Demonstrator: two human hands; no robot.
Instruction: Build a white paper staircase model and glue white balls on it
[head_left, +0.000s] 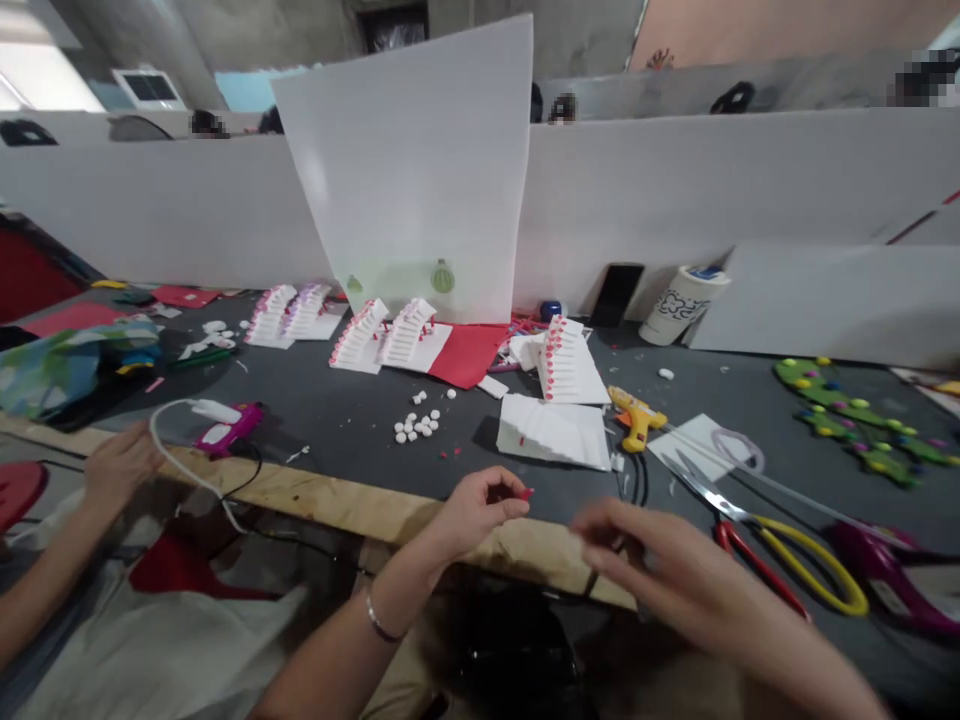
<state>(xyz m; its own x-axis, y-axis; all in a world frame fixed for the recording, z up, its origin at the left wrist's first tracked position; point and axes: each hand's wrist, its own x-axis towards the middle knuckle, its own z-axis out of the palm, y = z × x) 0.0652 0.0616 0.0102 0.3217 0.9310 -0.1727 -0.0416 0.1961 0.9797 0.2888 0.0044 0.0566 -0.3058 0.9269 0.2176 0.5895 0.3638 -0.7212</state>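
Note:
Above the table's front edge, my left hand [480, 512] pinches a tiny red piece [527, 493] between thumb and fingertips. My right hand [637, 555] hovers just to the right, smeared by motion. Its fingers curl, and I cannot make out whether anything is between them. Beyond my hands, a folded white paper piece [555, 435] lies on the dark table. Tiny red bits [444, 455] and several small white balls [415, 428] are scattered to its left. A yellow glue gun [637, 418] lies to the right of the folded paper.
Red-and-yellow-handled scissors [739, 515] lie at right, near a purple glue gun [892, 570]. White stepped paper pieces with red tips [562, 362] stand farther back. A phone [617, 295] and paper cup [679, 308] are by the partition [637, 190]. Another person's hand [120, 465] is at left.

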